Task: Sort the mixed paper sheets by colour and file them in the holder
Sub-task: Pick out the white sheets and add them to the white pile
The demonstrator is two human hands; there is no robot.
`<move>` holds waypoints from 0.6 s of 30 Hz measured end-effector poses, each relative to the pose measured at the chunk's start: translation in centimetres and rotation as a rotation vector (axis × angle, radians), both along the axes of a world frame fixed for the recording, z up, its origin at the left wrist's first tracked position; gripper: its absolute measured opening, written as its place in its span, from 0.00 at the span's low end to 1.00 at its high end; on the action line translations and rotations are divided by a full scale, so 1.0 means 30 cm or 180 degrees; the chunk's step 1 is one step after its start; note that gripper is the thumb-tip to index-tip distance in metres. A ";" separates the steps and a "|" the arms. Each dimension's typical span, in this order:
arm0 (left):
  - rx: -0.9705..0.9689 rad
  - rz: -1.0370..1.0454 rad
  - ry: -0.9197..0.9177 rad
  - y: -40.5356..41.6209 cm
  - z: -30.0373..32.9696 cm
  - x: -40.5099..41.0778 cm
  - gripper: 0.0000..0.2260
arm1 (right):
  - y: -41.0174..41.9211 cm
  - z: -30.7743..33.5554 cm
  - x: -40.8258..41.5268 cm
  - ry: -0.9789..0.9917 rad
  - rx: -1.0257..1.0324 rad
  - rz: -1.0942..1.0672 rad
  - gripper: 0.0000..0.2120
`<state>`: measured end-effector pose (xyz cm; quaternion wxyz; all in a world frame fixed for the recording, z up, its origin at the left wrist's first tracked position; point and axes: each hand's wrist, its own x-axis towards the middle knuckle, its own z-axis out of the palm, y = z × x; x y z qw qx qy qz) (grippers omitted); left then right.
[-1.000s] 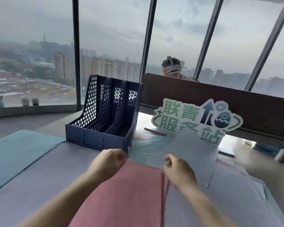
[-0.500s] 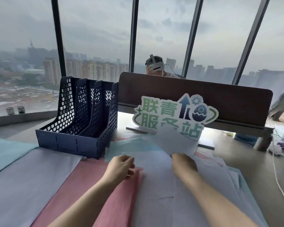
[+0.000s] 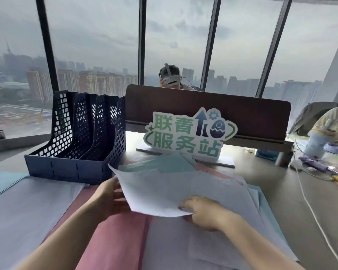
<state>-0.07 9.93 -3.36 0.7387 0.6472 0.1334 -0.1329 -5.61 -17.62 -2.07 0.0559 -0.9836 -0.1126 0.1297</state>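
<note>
navy plastic holder (image 3: 76, 152) stands at the desk's far left, just behind the sorted pink stack (image 3: 113, 242). white sheet (image 3: 172, 191) is lifted over the mixed pile, the right hand (image 3: 207, 213) pinching its near edge, the left hand (image 3: 107, 197) spread flat beneath its left side.

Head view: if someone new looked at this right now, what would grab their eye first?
Probably the pale white paper sheet lifted over the mixed pile at centre, the right hand pinching its near edge and the left hand at its left edge. Next, the empty dark blue perforated plastic file holder standing behind on the left, and the green-lettered cut-out sign beyond the pile.
</note>
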 end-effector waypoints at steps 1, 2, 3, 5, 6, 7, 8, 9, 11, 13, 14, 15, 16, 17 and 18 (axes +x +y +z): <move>-0.0149 0.0006 0.0231 0.016 0.004 -0.004 0.28 | 0.008 -0.006 -0.002 0.0017 -0.0001 0.0084 0.22; -0.0263 0.0015 0.0374 0.030 0.000 0.001 0.34 | 0.018 -0.013 -0.008 0.0036 -0.0038 0.0151 0.22; -0.0392 -0.0007 0.0429 0.041 -0.005 0.006 0.39 | 0.029 -0.021 -0.011 0.0047 -0.0081 0.0214 0.22; -0.0443 0.0027 0.0423 0.058 -0.012 0.004 0.41 | 0.039 -0.020 -0.021 0.0197 -0.0138 0.0229 0.23; -0.0425 0.0078 0.0364 0.063 -0.017 0.002 0.37 | 0.036 -0.013 -0.024 0.0329 -0.0164 0.0218 0.26; -0.0415 0.0073 0.0303 0.064 -0.020 -0.006 0.30 | 0.032 -0.003 -0.027 0.0470 -0.0156 0.0208 0.29; -0.0221 0.0105 0.0273 0.065 -0.018 -0.022 0.21 | 0.026 0.005 -0.026 0.0575 -0.0107 0.0117 0.30; 0.0003 0.0146 0.0227 0.068 -0.024 -0.029 0.13 | 0.019 0.010 -0.020 0.0565 -0.0010 -0.0045 0.30; 0.0433 0.0325 0.0151 0.070 -0.036 -0.042 0.08 | 0.013 0.021 0.003 0.0273 0.0063 -0.0626 0.25; 0.0525 0.0343 0.0049 0.065 -0.038 -0.052 0.10 | 0.023 0.019 0.030 -0.0039 -0.0068 -0.1286 0.24; 0.0568 0.0350 0.0019 0.060 -0.030 -0.063 0.10 | 0.034 0.013 0.042 -0.0078 -0.0121 -0.1545 0.26; 0.0586 0.0365 -0.0014 0.059 -0.031 -0.065 0.11 | 0.048 0.009 0.055 -0.0054 -0.0191 -0.1702 0.28; 0.0598 0.0378 -0.0038 0.058 -0.030 -0.069 0.11 | 0.065 0.003 0.070 0.0013 -0.0257 -0.1821 0.29; 0.0619 0.0378 -0.0060 0.059 -0.034 -0.068 0.11 | 0.081 -0.001 0.082 0.0097 -0.0301 -0.1919 0.31; 0.0642 0.0383 -0.0070 0.062 -0.037 -0.069 0.11 | 0.094 -0.004 0.096 0.0193 -0.0339 -0.2008 0.32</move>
